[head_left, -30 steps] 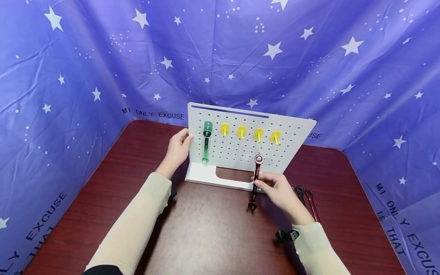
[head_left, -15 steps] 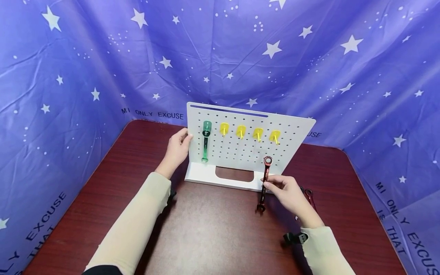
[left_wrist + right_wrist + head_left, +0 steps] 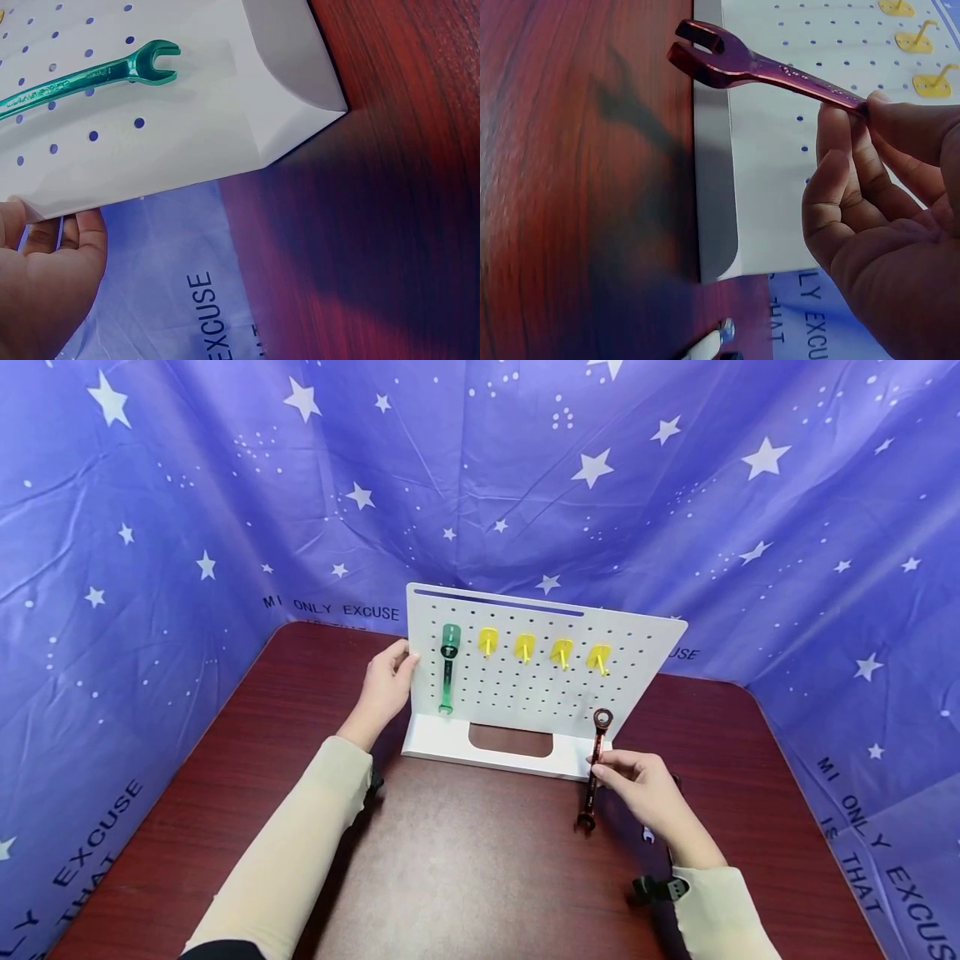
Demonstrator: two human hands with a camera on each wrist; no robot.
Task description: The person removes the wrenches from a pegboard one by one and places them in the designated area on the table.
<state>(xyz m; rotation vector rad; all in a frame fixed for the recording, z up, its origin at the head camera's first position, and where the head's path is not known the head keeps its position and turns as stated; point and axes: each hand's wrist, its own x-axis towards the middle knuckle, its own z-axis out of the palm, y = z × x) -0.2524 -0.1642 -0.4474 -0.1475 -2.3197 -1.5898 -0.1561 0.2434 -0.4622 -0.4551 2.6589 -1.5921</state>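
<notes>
A white pegboard (image 3: 517, 693) stands upright on its base. My left hand (image 3: 382, 689) grips its left edge, thumb in front and fingers behind, as the left wrist view shows. From the leftmost hook hangs a green combination wrench (image 3: 447, 681), its open end (image 3: 156, 63) pointing down. In front of the board's lower right corner, my right hand (image 3: 645, 789) pinches a dark red combination wrench (image 3: 590, 795) near mid-handle between thumb and fingers. Its ring end is up and its open end (image 3: 709, 56) down, apart from the hooks.
Several bare yellow hooks (image 3: 562, 654) line the board to the right of the green wrench. Other wrenches (image 3: 648, 835) lie on the table at the right, mostly hidden by my right hand and forearm. The wooden table (image 3: 450, 860) backs onto a blue star-patterned curtain (image 3: 480, 468).
My right hand has moved right and slightly toward me, carrying the dark red wrench away from the board's middle. My left hand stays at the board's edge.
</notes>
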